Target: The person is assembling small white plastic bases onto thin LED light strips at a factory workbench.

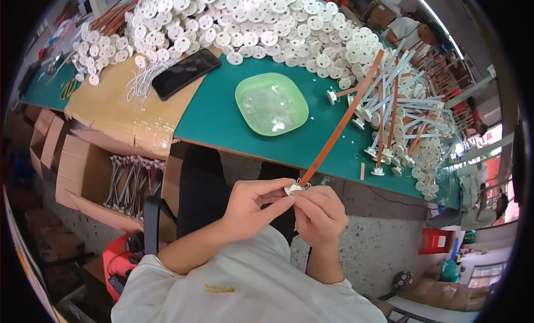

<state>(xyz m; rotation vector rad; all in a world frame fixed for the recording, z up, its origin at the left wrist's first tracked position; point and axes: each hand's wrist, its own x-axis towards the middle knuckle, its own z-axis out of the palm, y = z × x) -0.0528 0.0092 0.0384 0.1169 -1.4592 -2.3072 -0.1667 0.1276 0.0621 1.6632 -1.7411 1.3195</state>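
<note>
From here I see the left hand [250, 207] and right hand [321, 216] pinching the white piece [292, 189] between them, short of the table's [208, 122] near edge; its brown strip [340, 128] runs lengthwise far and right, leaning toward the right hand's side.

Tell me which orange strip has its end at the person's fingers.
The long orange strip rising from the white piece pinched by the left hand and right hand; the other orange strips are away from both hands.
</note>
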